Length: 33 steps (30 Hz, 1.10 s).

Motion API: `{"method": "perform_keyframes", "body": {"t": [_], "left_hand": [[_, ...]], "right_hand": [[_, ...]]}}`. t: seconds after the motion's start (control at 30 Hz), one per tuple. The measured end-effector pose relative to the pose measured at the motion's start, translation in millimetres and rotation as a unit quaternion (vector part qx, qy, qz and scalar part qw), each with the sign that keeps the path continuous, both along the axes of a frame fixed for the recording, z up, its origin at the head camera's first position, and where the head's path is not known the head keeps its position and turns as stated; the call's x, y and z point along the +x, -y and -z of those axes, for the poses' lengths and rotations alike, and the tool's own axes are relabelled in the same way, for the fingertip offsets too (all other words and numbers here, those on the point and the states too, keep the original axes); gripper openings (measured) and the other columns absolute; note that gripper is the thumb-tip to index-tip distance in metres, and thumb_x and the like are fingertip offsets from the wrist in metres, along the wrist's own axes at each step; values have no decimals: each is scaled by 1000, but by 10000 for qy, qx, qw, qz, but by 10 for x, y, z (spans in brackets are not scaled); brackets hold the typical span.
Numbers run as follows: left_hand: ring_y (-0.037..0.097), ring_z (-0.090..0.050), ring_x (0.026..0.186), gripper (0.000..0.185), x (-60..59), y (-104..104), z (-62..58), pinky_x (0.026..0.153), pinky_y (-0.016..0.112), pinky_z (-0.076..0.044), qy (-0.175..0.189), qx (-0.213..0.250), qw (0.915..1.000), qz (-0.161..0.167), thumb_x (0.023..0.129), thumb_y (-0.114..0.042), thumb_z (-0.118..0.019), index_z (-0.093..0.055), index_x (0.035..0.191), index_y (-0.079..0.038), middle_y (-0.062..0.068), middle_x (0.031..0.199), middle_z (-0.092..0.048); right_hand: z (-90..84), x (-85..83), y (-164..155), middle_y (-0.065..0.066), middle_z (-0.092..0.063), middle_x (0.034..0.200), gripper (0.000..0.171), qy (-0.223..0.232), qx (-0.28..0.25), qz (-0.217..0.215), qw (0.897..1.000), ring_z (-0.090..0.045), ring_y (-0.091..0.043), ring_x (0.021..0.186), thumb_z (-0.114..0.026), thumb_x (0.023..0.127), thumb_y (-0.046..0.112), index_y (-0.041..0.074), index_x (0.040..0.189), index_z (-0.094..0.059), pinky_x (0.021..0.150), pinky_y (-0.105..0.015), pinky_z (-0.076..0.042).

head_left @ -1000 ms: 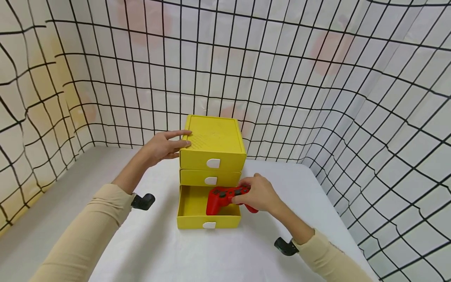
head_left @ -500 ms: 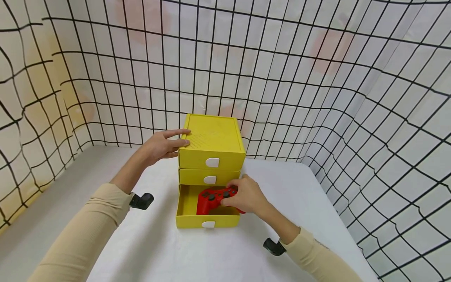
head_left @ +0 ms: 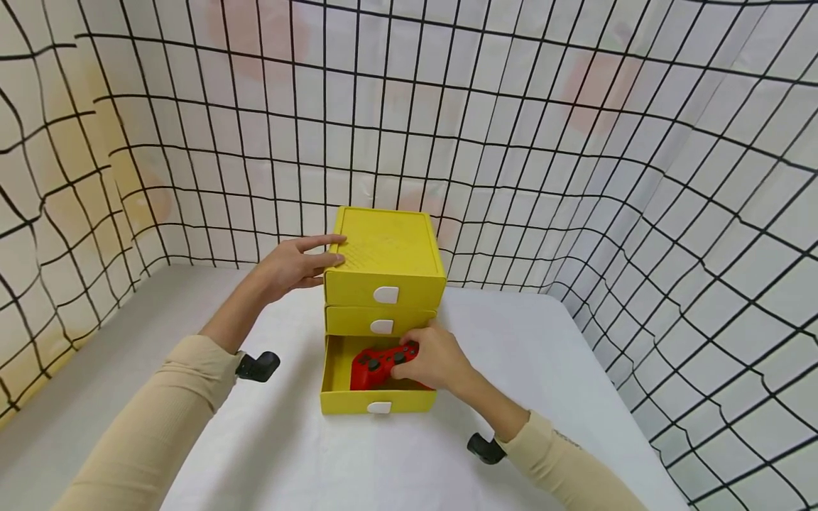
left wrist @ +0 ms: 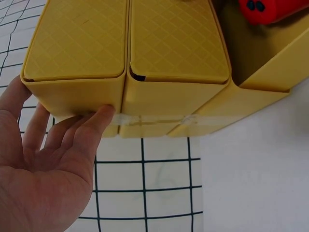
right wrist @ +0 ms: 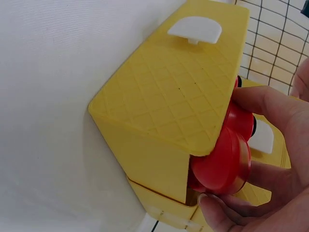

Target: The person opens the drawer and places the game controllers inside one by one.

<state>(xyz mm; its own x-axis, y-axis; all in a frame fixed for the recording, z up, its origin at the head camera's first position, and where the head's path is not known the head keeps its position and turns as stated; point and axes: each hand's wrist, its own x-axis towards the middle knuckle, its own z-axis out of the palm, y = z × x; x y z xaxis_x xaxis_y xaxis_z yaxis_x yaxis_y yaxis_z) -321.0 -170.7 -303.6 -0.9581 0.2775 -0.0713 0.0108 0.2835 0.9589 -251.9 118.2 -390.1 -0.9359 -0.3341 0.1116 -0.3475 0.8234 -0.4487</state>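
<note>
Right hand [head_left: 433, 358] grasps the red game controller [head_left: 373, 365] inside the open bottom drawer [head_left: 377, 401]. Left hand [head_left: 290, 267], fingers straight, presses the yellow drawer unit [head_left: 386, 252] on its left side.

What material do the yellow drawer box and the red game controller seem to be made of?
Yellow drawer box: probably moulded plastic, matte, with an embossed diamond pattern and rounded edges; its white handles look like smooth plastic. Red game controller: likely hard plastic, glossy, with soft highlights on its rounded grip in the right wrist view.
</note>
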Motion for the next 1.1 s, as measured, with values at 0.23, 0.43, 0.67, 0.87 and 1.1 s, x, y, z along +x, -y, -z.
{"method": "perform_keyframes", "body": {"t": [0.23,0.43,0.67,0.87,1.1], "left_hand": [[24,-59,128,59,17,3,0,102,35,-53,5,58,10000,9,94,-38,-73,-53,149,-28,8,145,-57],[26,-59,127,59,26,-10,-10,106,39,-51,53,111,9999,24,95,-37,-73,-52,150,-28,9,146,-57],[25,-57,131,58,25,0,-5,106,38,-51,64,143,9999,32,95,-36,-73,-53,149,-28,8,148,-55],[22,-60,126,57,11,1,5,100,32,-54,82,115,9999,-42,94,-38,-73,-54,148,-29,8,146,-57],[21,-63,121,59,13,-7,5,98,30,-55,59,37,10000,-66,94,-40,-73,-54,148,-30,8,144,-58]], "right_hand": [[39,6,46,-8,-65,103,36,30,39,-55,10000,-52,-20,96,-84,74,36,12,100,-78,74,-33,-49],[85,14,62,-7,-64,101,39,82,173,-110,9998,-51,-18,93,-82,75,35,12,106,-77,72,-31,-47],[135,35,57,-3,-71,99,40,15,340,-259,9991,-54,-18,93,-83,77,35,12,108,-76,75,-32,-48],[192,12,36,-2,-74,101,38,-6,355,-377,9987,-55,-23,99,-83,78,36,13,107,-76,84,-36,-46],[240,-9,-2,-3,-74,103,41,51,385,-413,9984,-49,-23,99,-85,78,39,12,107,-75,80,-34,-41]]}}
